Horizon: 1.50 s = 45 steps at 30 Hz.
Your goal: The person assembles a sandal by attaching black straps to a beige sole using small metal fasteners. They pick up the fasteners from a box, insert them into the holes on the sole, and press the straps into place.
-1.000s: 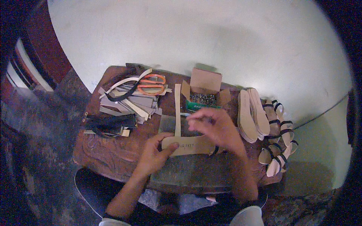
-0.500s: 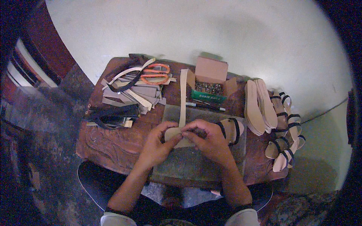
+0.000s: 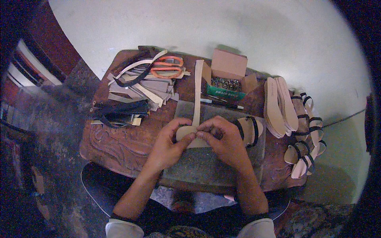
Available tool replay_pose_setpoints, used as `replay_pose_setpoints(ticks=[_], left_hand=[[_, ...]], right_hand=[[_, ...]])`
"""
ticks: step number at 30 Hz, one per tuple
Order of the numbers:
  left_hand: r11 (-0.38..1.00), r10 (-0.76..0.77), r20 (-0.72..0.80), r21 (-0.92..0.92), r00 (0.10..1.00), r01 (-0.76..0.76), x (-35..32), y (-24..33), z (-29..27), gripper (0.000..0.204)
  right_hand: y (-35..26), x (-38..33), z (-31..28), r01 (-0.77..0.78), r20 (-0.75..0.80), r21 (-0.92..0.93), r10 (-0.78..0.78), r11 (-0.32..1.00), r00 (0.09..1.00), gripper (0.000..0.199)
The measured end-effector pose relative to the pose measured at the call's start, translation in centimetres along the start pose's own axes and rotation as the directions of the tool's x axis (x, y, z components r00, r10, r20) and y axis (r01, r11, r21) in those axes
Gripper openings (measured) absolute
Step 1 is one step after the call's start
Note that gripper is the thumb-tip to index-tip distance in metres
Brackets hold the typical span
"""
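Note:
Between my two hands is a beige sole (image 3: pixel 187 130), partly covered by my fingers. My left hand (image 3: pixel 168 144) is closed on its left part, thumb on top. The fingertips of my right hand (image 3: pixel 224 139) pinch at the sole close to my left thumb; whatever small thing they may hold is hidden. A long pale strip (image 3: pixel 197 89) runs away from me, its near end reaching the sole between my hands; I cannot tell if it is fastened. Beneath lies a dark grey mat (image 3: pixel 206 166). A sandal with black straps (image 3: pixel 248 131) rests just right of my right hand.
Behind stands an open box of small nails (image 3: pixel 226 93), with a pen (image 3: pixel 222 104) before it. Orange-handled scissors (image 3: pixel 166 72) lie on grey and beige offcuts (image 3: pixel 152 89) at left. Stacked soles (image 3: pixel 278 105) and strapped sandals (image 3: pixel 305 135) fill the wooden table's (image 3: pixel 119 146) right side.
The table and its things appear higher and slightly to the right, as the view has shifted. My hands keep their hold on the sole, with fingertips a little closer together.

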<state>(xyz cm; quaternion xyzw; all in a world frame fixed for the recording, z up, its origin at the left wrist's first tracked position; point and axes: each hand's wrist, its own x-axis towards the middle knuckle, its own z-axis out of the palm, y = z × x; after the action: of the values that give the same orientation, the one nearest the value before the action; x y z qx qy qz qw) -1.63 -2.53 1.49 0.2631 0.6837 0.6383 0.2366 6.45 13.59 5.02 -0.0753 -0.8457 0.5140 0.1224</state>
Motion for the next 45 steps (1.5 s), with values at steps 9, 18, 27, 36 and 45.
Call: replay_pose_setpoints(ticks=[9, 18, 27, 36, 45], left_hand=[[0.997, -0.071, 0.014, -0.006, 0.997, 0.071, 0.2, 0.1, 0.0, 0.027], [0.999, -0.040, 0.001, 0.033, 0.999, 0.040, 0.3, 0.0, 0.1, 0.027], [0.996, -0.017, -0.005, -0.087, 1.000, 0.017, 0.1, 0.0, 0.3, 0.026], [0.996, 0.003, -0.002, -0.091, 1.000, -0.003, 0.1, 0.0, 0.2, 0.025], [0.999, 0.002, -0.001, -0.038, 1.000, -0.002, -0.1, 0.7, 0.0, 0.024]], right_hand=[[0.7, 0.1, -0.2, 0.015, 0.041, 0.014, -0.016, 1.000, 0.999, 0.012], [0.3, 0.2, -0.4, -0.029, 0.060, -0.002, 0.029, 1.000, 0.998, 0.013], [0.9, 0.2, -0.1, -0.008, 0.058, 0.026, 0.007, 1.000, 0.998, 0.012], [1.7, 0.1, 0.5, -0.066, 0.006, 0.096, 0.066, 0.993, 0.998, 0.036], [1.2, 0.1, 0.2, -0.147, 0.071, 0.111, 0.139, 0.983, 0.988, 0.033]])
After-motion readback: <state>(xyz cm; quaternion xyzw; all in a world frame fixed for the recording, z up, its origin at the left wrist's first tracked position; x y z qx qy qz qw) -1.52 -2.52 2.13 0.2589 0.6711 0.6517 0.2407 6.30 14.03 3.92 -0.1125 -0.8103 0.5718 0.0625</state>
